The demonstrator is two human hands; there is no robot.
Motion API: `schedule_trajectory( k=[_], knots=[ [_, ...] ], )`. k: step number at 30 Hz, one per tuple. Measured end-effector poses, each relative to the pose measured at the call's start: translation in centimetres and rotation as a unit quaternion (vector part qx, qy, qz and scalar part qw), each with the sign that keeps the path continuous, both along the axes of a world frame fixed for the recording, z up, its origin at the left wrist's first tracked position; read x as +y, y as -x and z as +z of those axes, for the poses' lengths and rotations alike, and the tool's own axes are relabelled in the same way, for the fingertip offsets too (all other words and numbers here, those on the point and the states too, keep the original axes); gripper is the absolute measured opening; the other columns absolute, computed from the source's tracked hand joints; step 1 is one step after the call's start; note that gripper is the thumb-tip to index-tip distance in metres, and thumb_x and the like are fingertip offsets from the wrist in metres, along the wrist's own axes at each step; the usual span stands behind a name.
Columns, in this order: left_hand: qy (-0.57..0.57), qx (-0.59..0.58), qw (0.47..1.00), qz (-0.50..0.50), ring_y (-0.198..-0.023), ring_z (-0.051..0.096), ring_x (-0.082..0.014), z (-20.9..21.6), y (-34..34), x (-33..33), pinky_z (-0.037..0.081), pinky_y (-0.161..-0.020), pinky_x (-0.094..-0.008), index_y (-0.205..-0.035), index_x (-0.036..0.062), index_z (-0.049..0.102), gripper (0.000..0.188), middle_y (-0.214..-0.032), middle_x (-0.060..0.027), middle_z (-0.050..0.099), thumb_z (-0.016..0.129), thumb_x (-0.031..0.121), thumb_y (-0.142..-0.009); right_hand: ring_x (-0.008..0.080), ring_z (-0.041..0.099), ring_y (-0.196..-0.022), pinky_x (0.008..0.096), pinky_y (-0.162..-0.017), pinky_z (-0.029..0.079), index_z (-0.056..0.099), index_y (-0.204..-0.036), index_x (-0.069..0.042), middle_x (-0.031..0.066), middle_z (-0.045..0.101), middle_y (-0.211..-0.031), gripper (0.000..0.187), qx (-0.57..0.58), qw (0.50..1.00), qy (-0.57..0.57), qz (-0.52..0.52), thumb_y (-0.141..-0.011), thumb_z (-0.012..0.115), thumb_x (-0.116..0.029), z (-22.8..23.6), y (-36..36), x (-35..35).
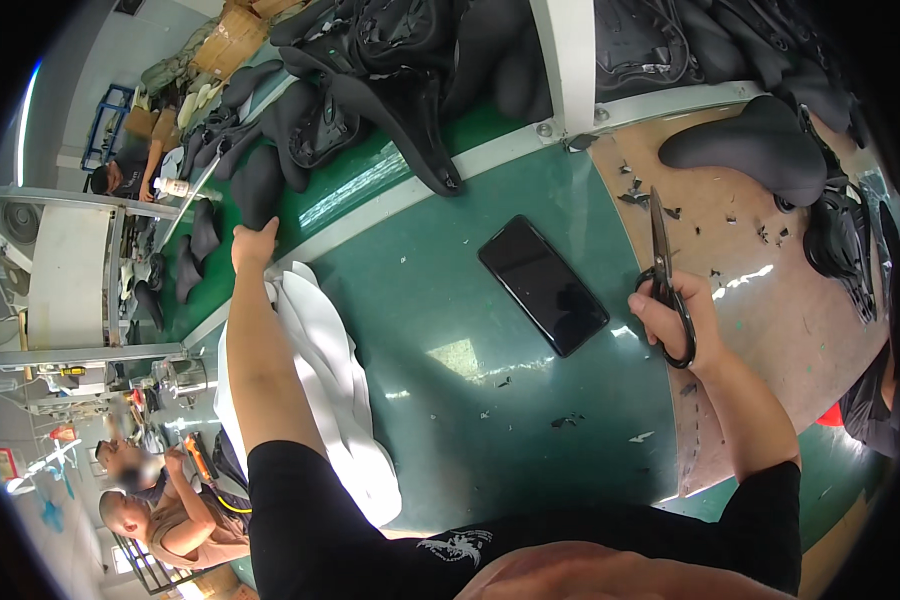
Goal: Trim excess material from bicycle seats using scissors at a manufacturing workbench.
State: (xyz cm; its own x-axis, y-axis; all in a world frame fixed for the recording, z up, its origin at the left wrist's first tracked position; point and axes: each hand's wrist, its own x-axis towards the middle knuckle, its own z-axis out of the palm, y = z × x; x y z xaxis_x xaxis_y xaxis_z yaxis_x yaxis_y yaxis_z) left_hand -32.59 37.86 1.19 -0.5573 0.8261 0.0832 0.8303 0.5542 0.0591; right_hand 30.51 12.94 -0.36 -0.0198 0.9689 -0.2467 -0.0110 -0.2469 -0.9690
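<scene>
The left hand (253, 245) extends across the green tabletop (440, 330), grip pinching a flat black foam-like piece (260, 185) at its near edge; the piece appears light, soft and flexible. The right hand (670, 315) grips black-handled steel scissors (663, 270), blades closed, pointing away. No containers are visible.

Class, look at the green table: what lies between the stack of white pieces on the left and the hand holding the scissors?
In the head view, a black phone lies face up on the green table between the white pieces and the right hand gripping the scissors, amid a few small dark scraps.
</scene>
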Motion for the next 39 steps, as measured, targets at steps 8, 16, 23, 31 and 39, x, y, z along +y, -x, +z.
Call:
schedule_trajectory(
  k=[8, 16, 23, 31, 39],
  knots=[
    [-0.154, -0.502, 0.843, 0.119, -0.057, 0.061, -0.0227, 8.3, -5.7, -4.6, 0.047, -0.054, -0.0325, -0.086, 0.0066, 0.065, 0.043, -0.068, -0.0061, 0.06, 0.073, 0.049, -0.086, 0.0043, 0.05, -0.05, 0.0242, -0.045, 0.038, 0.065, -0.081, -0.005, -0.004, 0.058, -0.063, 0.023, 0.018, 1.0, -0.01, 0.011, -0.09, 0.08, -0.02, 0.1, 0.1, 0.0],
    [-0.169, -0.891, 0.351, -0.235, -0.102, 0.062, -0.0213, 9.3, -19.9, -21.5, 0.047, -0.089, -0.035, -0.139, -0.0062, 0.052, 0.073, -0.106, -0.0091, 0.066, 0.062, 0.053, -0.098, 0.0042, 0.05, -0.051, 0.0233, -0.047, 0.038, 0.065, -0.081, -0.008, -0.0056, 0.056, -0.063, 0.026, -0.04, 0.998, -0.047, -0.017, -0.09, 0.081, -0.027, -0.6, 0.1, 0.4],
    [-0.18, -0.866, 0.274, -0.378, -0.128, 0.06, -0.0368, 5.4, -27.2, -32.6, 0.056, -0.101, -0.0509, -0.154, 0.0059, 0.036, 0.07, -0.14, -0.0239, 0.056, 0.065, 0.042, -0.101, 0.0059, 0.05, -0.057, 0.0267, -0.055, 0.042, 0.065, -0.081, -0.004, -0.004, 0.056, -0.062, 0.031, -0.183, 0.97, -0.157, -0.004, -0.088, 0.083, -0.027, -0.7, 2.1, -1.1],
    [-0.314, -0.808, 0.394, -0.305, -0.137, 0.053, -0.0404, 2.3, -30.6, -37.0, 0.046, -0.114, -0.0531, -0.145, 0.0109, 0.041, 0.062, -0.144, -0.0235, 0.053, 0.074, 0.004, -0.093, 0.0246, 0.056, -0.062, 0.0349, -0.057, 0.047, 0.066, -0.083, -0.005, 0.0065, 0.054, -0.071, 0.026, -0.371, 0.819, -0.425, 0.104, -0.076, 0.087, -0.019, 2.3, 5.1, -6.2],
    [-0.38, -0.672, 0.469, -0.429, -0.136, 0.054, -0.0387, -0.4, -29.6, -36.2, 0.046, -0.114, -0.05, -0.142, 0.0145, 0.04, 0.07, -0.142, -0.0222, 0.055, 0.078, -0.005, -0.087, 0.0253, 0.058, -0.065, 0.0361, -0.057, 0.046, 0.064, -0.084, -0.005, 0.0064, 0.056, -0.073, 0.028, -0.422, 0.783, -0.442, 0.117, -0.071, 0.087, -0.016, 5.0, 8.8, -9.0]
  ],
)
